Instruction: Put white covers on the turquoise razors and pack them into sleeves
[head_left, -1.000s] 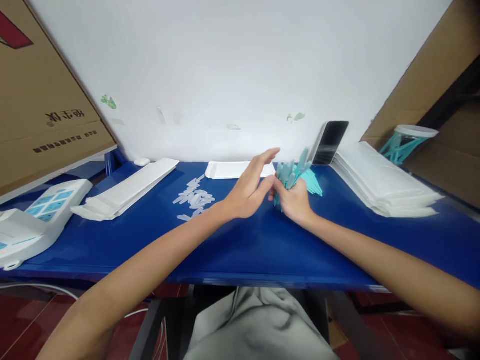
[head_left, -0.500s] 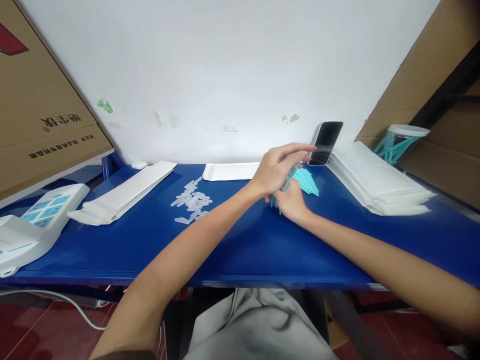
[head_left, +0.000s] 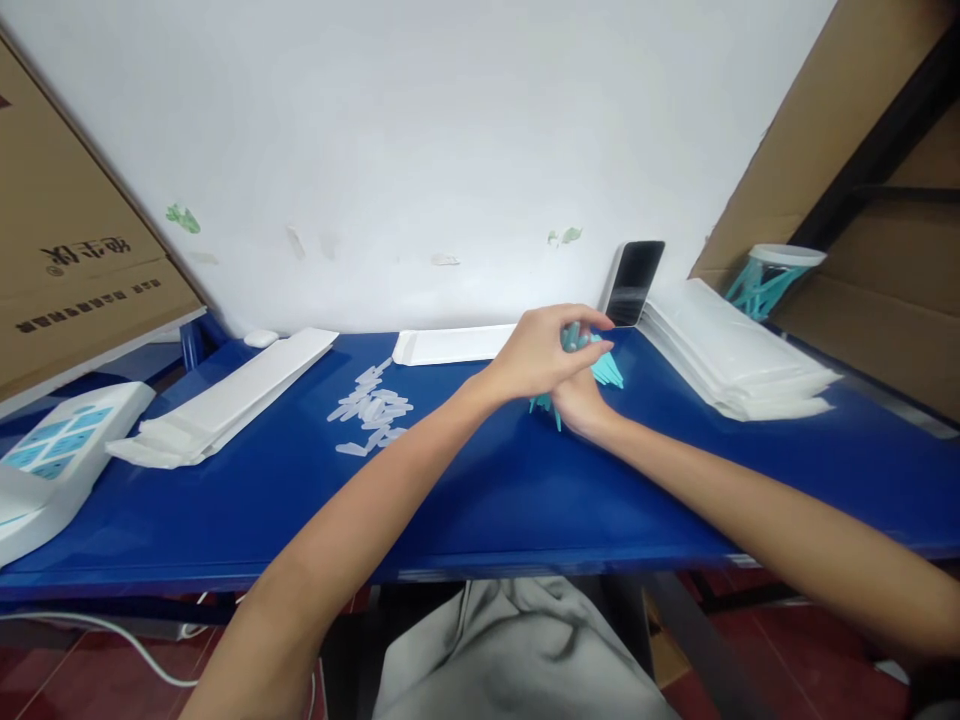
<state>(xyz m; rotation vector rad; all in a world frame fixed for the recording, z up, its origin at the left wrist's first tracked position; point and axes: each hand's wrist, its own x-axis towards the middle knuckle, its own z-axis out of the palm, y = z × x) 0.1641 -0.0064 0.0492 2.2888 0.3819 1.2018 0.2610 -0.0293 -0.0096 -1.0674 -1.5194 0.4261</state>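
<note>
My left hand (head_left: pixel 541 345) is cupped above my right hand, thumb and fingers curved and apart. Rounded, partly see-through teal ends (head_left: pixel 574 337) show in the gap between them. Just below, my right hand (head_left: pixel 581 400) is closed around a bundle of teal sticks, mostly hidden by both hands. Teal tips (head_left: pixel 553 408) poke out at its lower left; whether these are held or lie on the table I cannot tell. Beside the hands, a pile of thin teal sticks (head_left: pixel 609 368) rests on the table. Small translucent sleeve-like pieces (head_left: pixel 371 405) lie scattered left of my left forearm.
On the blue table (head_left: pixel 480 510) are a flat white packet (head_left: pixel 450 345), white paper bags (head_left: pixel 232 390), and a white device (head_left: pixel 67 460). A phone (head_left: pixel 636 285) leans on the wall. White packets (head_left: pixel 742 350) are stacked right, near a cup (head_left: pixel 780 275) of teal sticks.
My left thumb and fingers have curled in from a more stretched pose. My right hand stays beneath, closed. The whole view has shifted slightly.
</note>
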